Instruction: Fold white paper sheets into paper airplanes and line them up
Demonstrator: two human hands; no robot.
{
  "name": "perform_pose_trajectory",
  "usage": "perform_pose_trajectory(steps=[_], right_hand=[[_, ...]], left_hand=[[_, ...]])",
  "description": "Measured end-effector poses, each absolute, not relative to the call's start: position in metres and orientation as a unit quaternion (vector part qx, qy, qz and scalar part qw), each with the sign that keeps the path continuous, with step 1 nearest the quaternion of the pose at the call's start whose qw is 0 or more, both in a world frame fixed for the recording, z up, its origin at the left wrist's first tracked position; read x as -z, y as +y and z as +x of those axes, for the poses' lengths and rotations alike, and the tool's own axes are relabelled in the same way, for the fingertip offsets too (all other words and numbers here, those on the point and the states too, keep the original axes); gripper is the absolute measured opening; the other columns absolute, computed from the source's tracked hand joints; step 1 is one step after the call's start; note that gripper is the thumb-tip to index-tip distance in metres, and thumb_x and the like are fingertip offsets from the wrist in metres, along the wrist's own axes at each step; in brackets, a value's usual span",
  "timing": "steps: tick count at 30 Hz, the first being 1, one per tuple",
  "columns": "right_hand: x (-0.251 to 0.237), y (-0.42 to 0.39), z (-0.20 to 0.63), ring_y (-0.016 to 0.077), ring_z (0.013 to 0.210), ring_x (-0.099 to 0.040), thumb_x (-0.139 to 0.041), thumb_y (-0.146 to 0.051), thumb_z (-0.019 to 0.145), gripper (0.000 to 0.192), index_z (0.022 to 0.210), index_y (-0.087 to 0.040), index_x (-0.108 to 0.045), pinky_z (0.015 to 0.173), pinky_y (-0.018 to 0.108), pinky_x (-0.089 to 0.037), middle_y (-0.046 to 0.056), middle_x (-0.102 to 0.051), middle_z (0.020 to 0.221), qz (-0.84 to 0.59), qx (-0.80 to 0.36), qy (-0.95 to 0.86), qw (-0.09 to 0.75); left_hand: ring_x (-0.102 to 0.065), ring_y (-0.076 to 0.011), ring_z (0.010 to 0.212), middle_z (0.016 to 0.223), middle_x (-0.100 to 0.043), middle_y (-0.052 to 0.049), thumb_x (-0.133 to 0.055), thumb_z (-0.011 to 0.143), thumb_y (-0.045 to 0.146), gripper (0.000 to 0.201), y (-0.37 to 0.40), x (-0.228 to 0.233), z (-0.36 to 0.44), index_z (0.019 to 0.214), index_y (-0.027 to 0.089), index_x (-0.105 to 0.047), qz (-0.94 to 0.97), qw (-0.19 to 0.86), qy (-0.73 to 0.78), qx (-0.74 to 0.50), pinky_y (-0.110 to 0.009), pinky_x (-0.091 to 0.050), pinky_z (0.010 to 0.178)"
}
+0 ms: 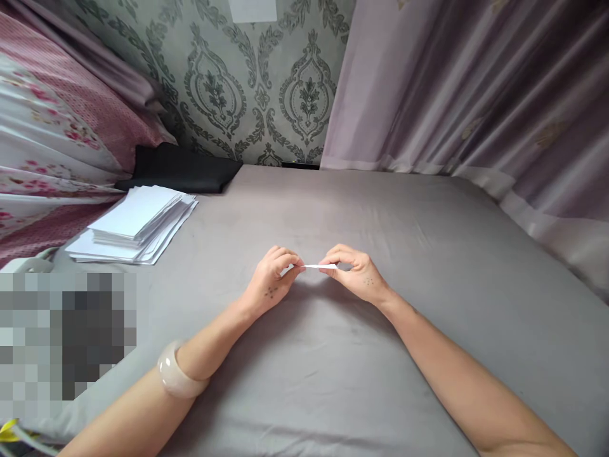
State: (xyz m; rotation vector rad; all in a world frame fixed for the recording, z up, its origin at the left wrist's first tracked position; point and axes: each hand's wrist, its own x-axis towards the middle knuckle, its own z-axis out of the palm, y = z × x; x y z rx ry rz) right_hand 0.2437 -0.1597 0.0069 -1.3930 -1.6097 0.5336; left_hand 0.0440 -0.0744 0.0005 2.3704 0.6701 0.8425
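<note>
My left hand (272,279) and my right hand (356,273) meet over the middle of a grey sheet (333,368). Between their fingertips they pinch a small, thin white piece of paper (314,266), seen edge-on just above the sheet. Each hand grips one end of it, fingers curled. A pale bangle (177,373) sits on my left forearm. A stack of white paper sheets (136,223) lies on the grey sheet to the far left, well away from both hands.
A black cushion (183,168) lies behind the paper stack against the patterned wall (257,89). Pink floral bedding (52,139) is heaped at the left. Mauve curtains (476,95) hang along the right side. A blurred patch covers the lower left.
</note>
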Motion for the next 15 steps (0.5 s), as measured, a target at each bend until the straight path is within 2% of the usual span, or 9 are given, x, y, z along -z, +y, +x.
perform_pose_trajectory(steps=[4, 8, 11, 15], right_hand=[[-0.004, -0.162, 0.250, 0.0150, 0.079, -0.056, -0.051, -0.013, 0.087, 0.022, 0.084, -0.024, -0.070, 0.075, 0.032, -0.040, 0.003, -0.067, 0.083, -0.538, 0.011, -0.761, 0.363], [0.002, -0.161, 0.252, 0.0154, 0.078, -0.053, -0.044, -0.008, 0.089, 0.029, 0.082, -0.022, -0.068, 0.074, 0.031, -0.038, 0.003, -0.066, 0.080, -0.500, 0.129, -0.822, 0.241], [0.004, -0.161, 0.250, 0.0157, 0.076, -0.051, -0.041, -0.008, 0.091, 0.031, 0.081, -0.020, -0.067, 0.071, 0.031, -0.037, 0.004, -0.064, 0.078, -0.485, 0.126, -0.847, 0.180], [-0.003, -0.165, 0.252, 0.0149, 0.083, -0.052, -0.040, -0.003, 0.088, 0.035, 0.093, -0.021, -0.069, 0.069, 0.028, -0.037, 0.005, -0.064, 0.093, -0.509, 0.004, -0.849, 0.143]], left_hand=[[-0.050, -0.0174, 0.080, 0.093, -0.065, -0.008, -0.045, 0.094, 0.019, 0.018, -0.071, 0.000, 0.041, 0.091, 0.021, -0.063, 0.922, 0.092, 0.189, -0.325, -0.031, -0.042, 0.075], [-0.051, -0.0188, 0.080, 0.094, -0.065, -0.008, -0.039, 0.095, 0.015, 0.024, -0.070, 0.002, 0.041, 0.089, 0.020, -0.062, 0.957, 0.013, 0.153, -0.244, -0.032, -0.038, 0.069], [-0.050, -0.0191, 0.078, 0.091, -0.063, -0.009, -0.035, 0.094, 0.012, 0.028, -0.070, 0.004, 0.042, 0.088, 0.018, -0.063, 0.972, 0.043, 0.140, -0.185, -0.032, -0.039, 0.068], [-0.052, -0.0188, 0.080, 0.091, -0.061, -0.009, -0.042, 0.086, 0.012, 0.025, -0.071, 0.003, 0.041, 0.091, 0.016, -0.066, 0.960, 0.161, 0.164, -0.163, -0.029, -0.044, 0.070]])
